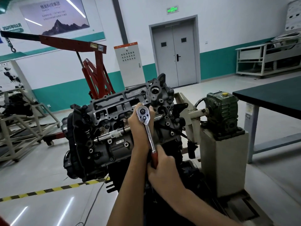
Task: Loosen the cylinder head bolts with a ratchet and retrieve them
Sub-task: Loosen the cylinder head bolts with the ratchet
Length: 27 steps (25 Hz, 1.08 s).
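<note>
A dark engine with its cylinder head [114, 111] facing me is mounted on a stand. A chrome ratchet [147, 128] with a red handle stands on the head near the middle right. My left hand [138, 123] cups the ratchet's round head from behind, fingers curled round it. My right hand [161, 165] grips the red handle at the lower end. Several small bolts [126, 144] show across the head's face. The socket and the bolt under the ratchet head are hidden by my left hand.
A green gearbox [223, 110] on a beige pedestal [224, 160] holds the engine's shaft at the right. A dark-topped table [276, 97] stands further right. A red engine hoist [96, 74] rises behind the engine, and a metal frame stand [19, 124] is at the left. Yellow-black tape [53, 189] crosses the floor.
</note>
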Each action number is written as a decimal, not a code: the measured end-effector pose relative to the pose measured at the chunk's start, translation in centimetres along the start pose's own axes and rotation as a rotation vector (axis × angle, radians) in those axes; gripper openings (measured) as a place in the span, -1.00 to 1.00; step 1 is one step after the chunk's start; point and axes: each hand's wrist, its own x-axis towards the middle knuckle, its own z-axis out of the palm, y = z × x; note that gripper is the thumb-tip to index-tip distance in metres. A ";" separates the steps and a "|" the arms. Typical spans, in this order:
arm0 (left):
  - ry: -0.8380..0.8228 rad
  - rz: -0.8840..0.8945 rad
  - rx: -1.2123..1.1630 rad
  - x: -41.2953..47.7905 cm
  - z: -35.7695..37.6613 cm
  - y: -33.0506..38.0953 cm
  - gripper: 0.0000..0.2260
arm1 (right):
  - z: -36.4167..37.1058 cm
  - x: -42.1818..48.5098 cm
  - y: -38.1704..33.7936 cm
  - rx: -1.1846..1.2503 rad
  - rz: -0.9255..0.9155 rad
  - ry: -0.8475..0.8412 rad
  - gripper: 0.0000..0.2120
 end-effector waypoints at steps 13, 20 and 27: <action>-0.084 -0.004 0.111 0.3 -1.5 -0.4 -0.65 | -8.8 4.6 1.0 -0.494 -0.252 -0.123 -0.83; -0.073 -0.010 -0.003 0.6 -1.3 -0.4 -0.60 | -0.9 0.3 -0.1 -0.075 -0.054 -0.054 -0.82; -0.230 -0.024 0.079 1.6 -2.2 -0.2 -0.67 | -13.8 9.2 -0.7 -0.833 -0.402 -0.282 -0.78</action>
